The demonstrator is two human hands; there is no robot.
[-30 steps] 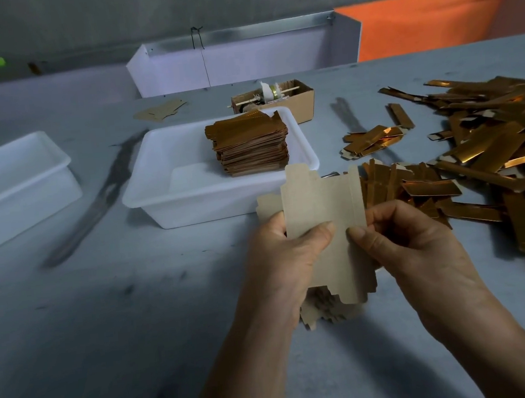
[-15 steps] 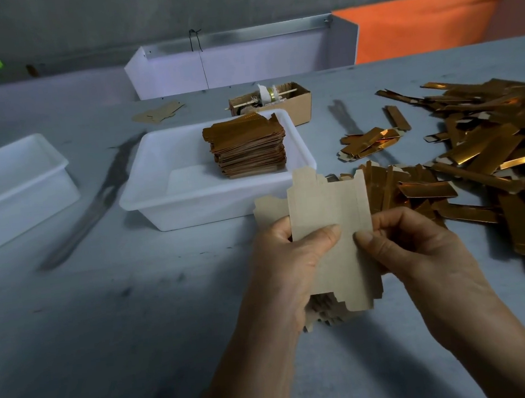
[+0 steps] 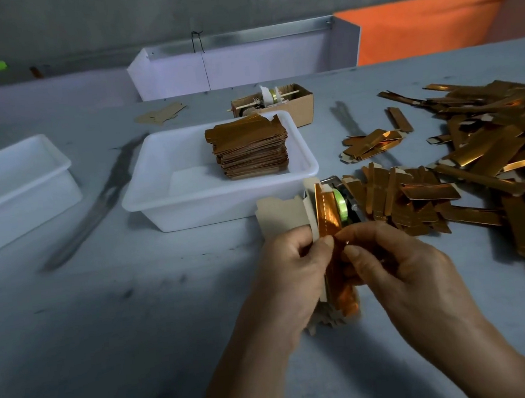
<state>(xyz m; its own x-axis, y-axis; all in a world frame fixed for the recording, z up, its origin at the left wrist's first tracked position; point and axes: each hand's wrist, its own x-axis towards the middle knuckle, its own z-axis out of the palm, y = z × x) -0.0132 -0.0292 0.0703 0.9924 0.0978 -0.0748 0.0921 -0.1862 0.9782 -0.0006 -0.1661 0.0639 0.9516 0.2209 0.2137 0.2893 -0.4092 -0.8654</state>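
The card blank (image 3: 330, 221) is standing upright between the two hands, just above the table (image 3: 105, 307) and in front of the white tub (image 3: 224, 208). It is thin die-cut card, shiny copper-gold foil on one face and dull beige on the other, with a dotted crease line running down its length. The right hand (image 3: 396, 260) is pinching its lower part between thumb and forefinger. The left hand (image 3: 289, 266) is gripping a bundle of blanks (image 3: 277, 215), fingers curled round it and the thumb pressing against the folding piece; the bundle's notched tabs are sticking out below the palm.

A second ago the blank was facing up flat and showing only its matt beige side. Now it is folding lengthwise into a narrow strip, so the foil is catching the light, and the thumbs are sitting closer together. A tape holder (image 3: 339, 204) with a lime-green roll, hidden before, is showing just behind it.

The tub is smooth, rounded plastic, holding a neat stack (image 3: 250, 150) of foil blanks in its far right corner. To the right, a loose heap of folded gold strips (image 3: 489, 153) is sprawling across the grey table. A small cardboard box (image 3: 302, 105) is sitting behind the tub, and a second white tub (image 3: 16, 188) is standing at the left.
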